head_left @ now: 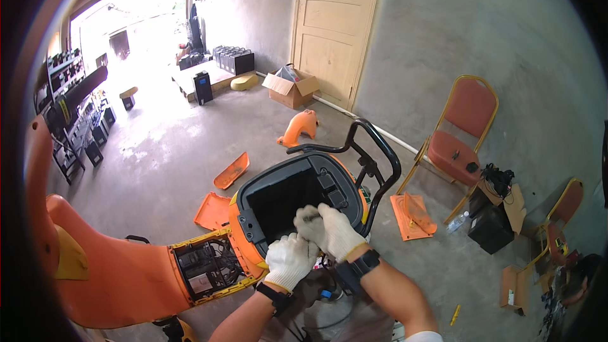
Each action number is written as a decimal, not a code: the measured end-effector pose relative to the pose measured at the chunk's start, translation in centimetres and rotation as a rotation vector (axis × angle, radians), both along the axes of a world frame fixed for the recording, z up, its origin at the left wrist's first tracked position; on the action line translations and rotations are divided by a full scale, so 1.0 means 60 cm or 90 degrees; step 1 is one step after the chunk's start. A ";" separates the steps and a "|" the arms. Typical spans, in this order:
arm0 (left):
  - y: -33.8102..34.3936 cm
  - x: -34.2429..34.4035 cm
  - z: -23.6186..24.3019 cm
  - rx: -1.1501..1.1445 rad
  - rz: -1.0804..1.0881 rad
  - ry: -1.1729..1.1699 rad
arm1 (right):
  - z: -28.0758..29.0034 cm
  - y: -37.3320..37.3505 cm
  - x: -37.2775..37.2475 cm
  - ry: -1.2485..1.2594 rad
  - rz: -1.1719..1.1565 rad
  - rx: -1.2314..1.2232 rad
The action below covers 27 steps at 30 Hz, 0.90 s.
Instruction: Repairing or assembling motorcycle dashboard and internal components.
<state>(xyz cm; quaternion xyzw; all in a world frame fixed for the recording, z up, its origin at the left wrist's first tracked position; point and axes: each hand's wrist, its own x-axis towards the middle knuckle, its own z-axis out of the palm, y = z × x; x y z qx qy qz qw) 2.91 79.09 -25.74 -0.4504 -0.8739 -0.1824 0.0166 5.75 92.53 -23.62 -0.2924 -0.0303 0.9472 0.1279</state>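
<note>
An orange electric scooter (pixel 120 259) stands in front of me, its seat off, showing a dark storage bucket (pixel 285 199) with a black rim. Over the bucket's near edge, my two hands meet in white knit gloves. My left hand (pixel 290 259) is closed, knuckles up, against the other hand. My right hand (pixel 329 231) has its fingers curled, with dirty glove tips above the opening. Anything between the fingers is hidden. Left of the bucket, an uncovered floorboard bay (pixel 209 266) shows wiring and electrical parts. A black tubular rear rack (pixel 377 158) rises behind the bucket.
Loose orange panels (pixel 232 170) lie on the floor around the scooter, one beside a red chair (pixel 462 126). A black box (pixel 491 228), a clear bottle (pixel 457 221) and a yellow tool (pixel 455 315) are at right. Farther off are a cardboard box (pixel 291 92) and black batteries (pixel 234 60).
</note>
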 end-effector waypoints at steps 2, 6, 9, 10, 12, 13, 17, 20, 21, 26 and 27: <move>0.004 0.003 0.002 -0.026 0.026 0.014 | -0.002 0.011 -0.024 0.043 0.031 0.184; 0.007 0.007 0.006 -0.040 0.049 -0.002 | -0.007 0.031 -0.075 0.032 -0.051 0.239; 0.011 0.006 0.007 -0.051 0.051 -0.018 | -0.012 0.033 -0.069 0.129 -0.012 0.246; 0.012 0.007 0.005 -0.040 0.058 -0.035 | -0.011 0.031 -0.058 0.149 0.015 0.250; 0.009 0.006 0.003 -0.019 0.081 -0.057 | -0.004 0.022 -0.022 0.147 0.038 0.270; 0.010 0.006 0.001 -0.020 0.081 -0.052 | 0.003 0.023 0.003 0.094 0.075 0.330; 0.006 0.005 -0.005 -0.005 0.036 0.003 | 0.024 0.009 0.095 0.018 0.182 0.466; 0.011 0.007 -0.003 0.000 0.072 -0.030 | 0.029 0.021 0.142 -0.078 0.253 0.661; 0.012 0.009 -0.002 -0.005 0.083 -0.034 | 0.027 0.030 0.157 -0.151 0.302 0.821; 0.014 0.013 0.013 -0.015 0.085 -0.062 | 0.025 0.111 0.193 -0.321 0.298 0.939; 0.014 0.013 0.016 -0.029 0.088 -0.066 | 0.022 0.119 0.186 -0.377 0.310 0.959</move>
